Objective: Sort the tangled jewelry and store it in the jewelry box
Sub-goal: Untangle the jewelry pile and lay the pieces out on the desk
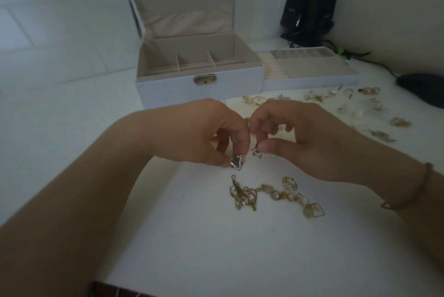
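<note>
Partly hidden, left hand point(204, 133) and right hand point(300, 138) each pinch a triangular earring point(236, 162)

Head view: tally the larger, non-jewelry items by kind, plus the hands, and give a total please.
Jewelry box, lid open: 1
Removable tray beside the box: 1
Black speakers: 2
Hands: 2, left hand and right hand, each pinching a small triangular earring
Bracelet on right wrist: 1
Total: 7
</note>
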Tool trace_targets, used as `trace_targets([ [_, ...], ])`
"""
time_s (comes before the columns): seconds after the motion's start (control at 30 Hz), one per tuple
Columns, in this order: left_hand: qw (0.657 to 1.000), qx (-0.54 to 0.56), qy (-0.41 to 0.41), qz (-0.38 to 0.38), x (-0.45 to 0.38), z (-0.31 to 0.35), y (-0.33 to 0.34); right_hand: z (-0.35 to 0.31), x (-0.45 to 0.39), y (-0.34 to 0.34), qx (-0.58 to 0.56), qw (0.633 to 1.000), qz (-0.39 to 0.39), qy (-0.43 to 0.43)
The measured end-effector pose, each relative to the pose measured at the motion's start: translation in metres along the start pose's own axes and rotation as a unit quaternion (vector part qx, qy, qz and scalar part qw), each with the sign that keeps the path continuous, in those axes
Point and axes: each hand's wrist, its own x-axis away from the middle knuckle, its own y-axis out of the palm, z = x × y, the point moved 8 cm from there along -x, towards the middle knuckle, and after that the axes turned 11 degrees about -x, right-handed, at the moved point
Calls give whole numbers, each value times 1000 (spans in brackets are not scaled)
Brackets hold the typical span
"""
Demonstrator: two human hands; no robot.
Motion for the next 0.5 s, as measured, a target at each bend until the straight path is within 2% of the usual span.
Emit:
trace_targets([
  [0.13,1000,22,-3,-4,0,-1,0,-1,0,1,-14,1000,3,3],
  [0.27,1000,-7,-22,22,2,-8,-5,-4,0,1,-15,1000,10,-1],
  [0.5,999,-32,-35,15,-2,-13,2,0,-2,11,19,1000,-15,10],
])
